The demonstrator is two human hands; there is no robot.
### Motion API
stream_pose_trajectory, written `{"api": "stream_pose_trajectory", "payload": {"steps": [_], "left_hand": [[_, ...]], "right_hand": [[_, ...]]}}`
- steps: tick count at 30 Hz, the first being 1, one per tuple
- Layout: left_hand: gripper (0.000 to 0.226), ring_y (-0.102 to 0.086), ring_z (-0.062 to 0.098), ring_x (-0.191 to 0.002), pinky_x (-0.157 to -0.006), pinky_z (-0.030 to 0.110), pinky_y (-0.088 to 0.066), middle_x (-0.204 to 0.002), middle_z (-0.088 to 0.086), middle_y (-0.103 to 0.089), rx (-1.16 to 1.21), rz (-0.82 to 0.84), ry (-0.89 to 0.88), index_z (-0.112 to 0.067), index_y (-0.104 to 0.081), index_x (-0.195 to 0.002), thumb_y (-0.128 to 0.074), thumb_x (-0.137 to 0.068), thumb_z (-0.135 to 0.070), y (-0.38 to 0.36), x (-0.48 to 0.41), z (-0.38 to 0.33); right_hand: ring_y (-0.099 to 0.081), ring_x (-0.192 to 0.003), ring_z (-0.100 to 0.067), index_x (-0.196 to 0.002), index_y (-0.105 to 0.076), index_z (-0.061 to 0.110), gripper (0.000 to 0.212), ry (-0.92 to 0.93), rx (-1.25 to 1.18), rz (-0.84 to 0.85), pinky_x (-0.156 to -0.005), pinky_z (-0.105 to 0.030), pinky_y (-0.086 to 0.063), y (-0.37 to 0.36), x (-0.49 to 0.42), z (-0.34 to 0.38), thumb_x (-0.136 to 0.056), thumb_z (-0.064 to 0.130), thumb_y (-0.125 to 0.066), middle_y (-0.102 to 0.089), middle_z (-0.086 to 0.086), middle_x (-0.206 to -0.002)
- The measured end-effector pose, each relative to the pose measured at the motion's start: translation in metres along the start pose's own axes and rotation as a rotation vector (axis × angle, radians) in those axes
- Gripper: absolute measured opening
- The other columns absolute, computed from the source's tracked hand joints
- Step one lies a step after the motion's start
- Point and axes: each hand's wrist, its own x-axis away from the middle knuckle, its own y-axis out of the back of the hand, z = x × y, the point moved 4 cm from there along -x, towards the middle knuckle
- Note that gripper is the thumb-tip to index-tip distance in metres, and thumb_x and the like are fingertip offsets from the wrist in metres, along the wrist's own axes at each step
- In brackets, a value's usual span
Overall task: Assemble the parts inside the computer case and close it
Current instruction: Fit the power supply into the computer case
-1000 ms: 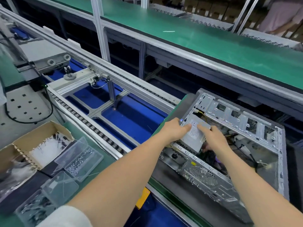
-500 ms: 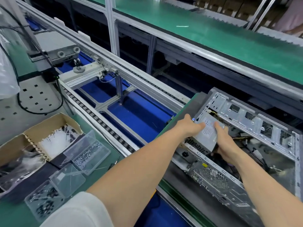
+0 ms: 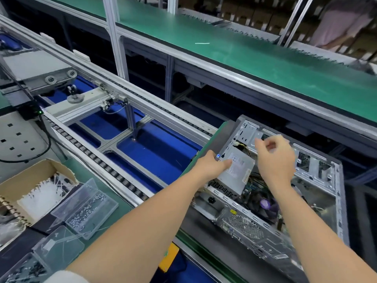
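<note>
The computer case (image 3: 318,203) lies open on its side on the conveyor pallet (image 3: 208,144), in front of you and to the right. Your left hand (image 3: 211,163) grips its near corner wall, thumb laid on the power supply (image 3: 234,176) seated in that corner. The supply's white label (image 3: 237,164) carries print too small to read. Your right hand (image 3: 274,158) hovers above the case, fingers loosely bent; blur hides whether it pinches anything.
</note>
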Motion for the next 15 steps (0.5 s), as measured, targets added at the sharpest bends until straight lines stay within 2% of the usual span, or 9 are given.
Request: {"api": "stream_pose_trajectory", "payload": {"steps": [2, 3, 4, 6, 9, 10, 11, 13, 15], "left_hand": [[0.085, -0.047, 0.027, -0.131, -0.091, 0.033, -0.039, -0.157, 0.008, -0.038, -0.023, -0.014, -0.023, -0.014, -0.025, -0.156, -0.056, -0.093, -0.063, -0.001, 0.001, 0.002], [0.086, -0.047, 0.027, -0.133, -0.091, 0.033, -0.039, -0.157, 0.008, -0.037, -0.043, -0.020, -0.030, -0.014, -0.025, -0.156, -0.055, -0.093, -0.064, 0.000, 0.002, 0.002], [0.086, -0.047, 0.027, -0.132, -0.090, 0.033, -0.039, -0.157, 0.008, -0.037, -0.062, -0.026, -0.036, -0.014, -0.026, -0.156, -0.054, -0.093, -0.065, 0.000, 0.003, 0.002], [0.082, -0.053, 0.026, -0.123, -0.085, 0.032, -0.041, -0.149, 0.009, -0.045, -0.110, -0.049, -0.031, -0.015, -0.029, -0.155, -0.052, -0.094, -0.066, 0.000, 0.005, 0.000], [0.062, -0.057, 0.019, -0.078, -0.056, 0.030, -0.040, -0.107, 0.005, -0.060, -0.226, -0.136, -0.055, -0.013, -0.043, -0.142, -0.047, -0.099, -0.058, 0.000, 0.008, -0.006], [0.058, -0.055, 0.019, -0.072, -0.053, 0.030, -0.038, -0.100, 0.005, -0.060, -0.252, -0.158, -0.069, -0.011, -0.045, -0.138, -0.046, -0.100, -0.056, 0.000, 0.009, -0.007], [0.057, -0.056, 0.020, -0.072, -0.053, 0.031, -0.038, -0.099, 0.006, -0.060, -0.268, -0.165, -0.077, -0.011, -0.047, -0.136, -0.045, -0.101, -0.055, 0.001, 0.010, -0.008], [0.060, -0.063, 0.026, -0.088, -0.062, 0.032, -0.041, -0.107, 0.009, -0.062, -0.244, -0.150, -0.071, -0.011, -0.050, -0.134, -0.041, -0.101, -0.060, 0.002, 0.012, -0.008], [0.062, -0.061, 0.027, -0.098, -0.074, 0.033, -0.041, -0.116, 0.006, -0.061, -0.158, -0.129, -0.041, -0.015, -0.052, -0.132, -0.034, -0.100, -0.065, 0.003, 0.014, -0.008]], "right_hand": [[-0.024, -0.049, -0.031, -0.056, -0.038, 0.007, 0.047, -0.003, -0.603, 0.070, -0.052, -0.027, -0.028, 0.020, -0.026, 0.023, -0.086, 0.034, -0.063, -0.030, -0.015, -0.053], [-0.016, -0.047, -0.027, -0.052, -0.031, 0.010, 0.049, -0.028, -0.875, 0.116, -0.049, -0.025, -0.024, 0.024, -0.037, 0.030, -0.086, 0.027, -0.063, -0.021, -0.011, -0.050], [-0.014, -0.046, -0.023, -0.052, -0.028, 0.014, 0.049, -0.057, -1.045, 0.151, -0.047, -0.025, -0.021, 0.020, -0.041, 0.031, -0.085, 0.023, -0.062, -0.017, -0.005, -0.050], [-0.017, -0.044, -0.019, -0.049, -0.030, 0.017, 0.043, -0.175, -1.044, 0.195, -0.047, -0.024, -0.019, -0.010, -0.024, 0.026, -0.079, 0.019, -0.060, -0.019, -0.001, -0.048], [-0.018, -0.041, -0.012, -0.046, -0.029, 0.023, 0.045, -0.315, -0.933, 0.340, -0.048, -0.022, -0.017, -0.068, 0.010, 0.013, -0.081, 0.008, -0.054, -0.020, 0.004, -0.045], [-0.016, -0.041, -0.011, -0.050, -0.026, 0.023, 0.047, -0.350, -0.955, 0.356, -0.048, -0.022, -0.015, -0.077, 0.011, 0.009, -0.084, 0.005, -0.053, -0.019, 0.005, -0.046], [-0.015, -0.042, -0.012, -0.054, -0.024, 0.022, 0.047, -0.387, -0.990, 0.340, -0.046, -0.022, -0.015, -0.079, 0.007, 0.005, -0.086, 0.005, -0.053, -0.017, 0.004, -0.048], [-0.012, -0.046, -0.015, -0.057, -0.023, 0.021, 0.045, -0.460, -1.060, 0.251, -0.045, -0.026, -0.013, -0.071, -0.004, -0.008, -0.086, 0.009, -0.055, -0.015, 0.002, -0.052], [-0.011, -0.054, -0.020, -0.057, -0.027, 0.020, 0.041, -0.456, -0.923, 0.131, -0.051, -0.033, -0.012, -0.059, -0.008, -0.022, -0.083, 0.015, -0.058, -0.017, 0.000, -0.055]]}}
